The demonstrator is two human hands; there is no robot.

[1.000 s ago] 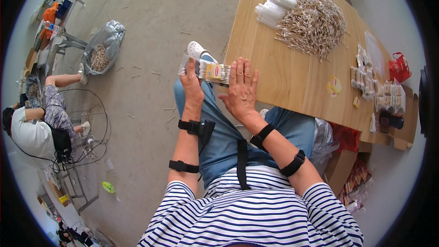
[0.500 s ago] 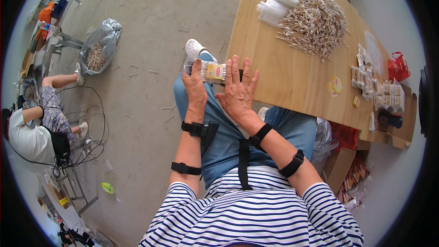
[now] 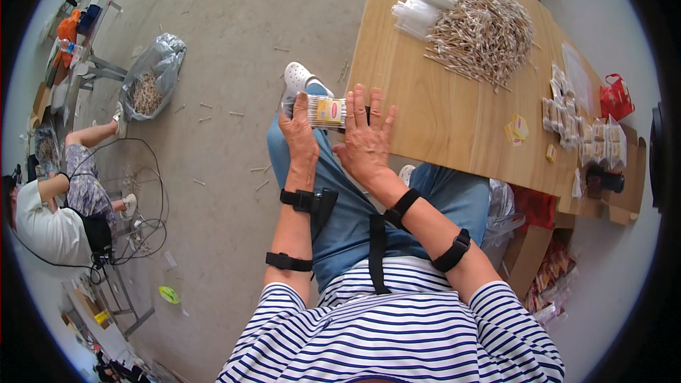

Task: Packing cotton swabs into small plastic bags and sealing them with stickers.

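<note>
A clear pack of cotton swabs (image 3: 329, 110) with a yellow label lies sideways above my knees, just off the table's left edge. My left hand (image 3: 301, 140) is closed round its left end, thumb on top. My right hand (image 3: 366, 143) rests at the pack's right end, palm down, fingers stretched out and slightly spread. Something dark shows between those fingers; I cannot make out what it is. On the wooden table (image 3: 425, 113), up and to the right, sits a large heap of loose cotton swabs (image 3: 486, 32) beside a stack of clear plastic bags (image 3: 425, 3).
Yellow cards (image 3: 516, 130) and several filled swab packs (image 3: 564, 110) lie at the table's right, near a red bag (image 3: 616, 97) and an open cardboard box (image 3: 624, 184). Left, a plastic sack of swabs (image 3: 147, 92) stands on the floor, near a seated person (image 3: 53, 220) and cables.
The view has shifted slightly, so the table and heap appear a little further left. Both hands stay on the pack in nearly the same pose.
</note>
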